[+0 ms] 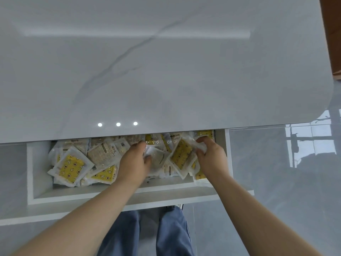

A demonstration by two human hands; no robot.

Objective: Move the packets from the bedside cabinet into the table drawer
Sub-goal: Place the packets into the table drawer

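Note:
The white table drawer (pixel 39 193) is pulled open under the marble tabletop and holds several clear packets, some with yellow patterned contents (pixel 71 168), some beige (pixel 103 154). Both my hands reach into its right half. My left hand (pixel 133 161) grips the edge of a pale packet (pixel 156 157) between thumb and fingers. My right hand (pixel 210 156) is closed on the crinkled edge of a yellow packet (pixel 181 155), which is tilted up off the pile. The drawer's back part is hidden under the tabletop.
The grey-white marble tabletop (pixel 166 71) fills the upper view, with its rounded corner at the right. A brown wooden piece (pixel 334 34) stands at the far right. Glossy grey floor (pixel 276 182) lies to the right. My legs in blue jeans (pixel 171 231) stand below the drawer front.

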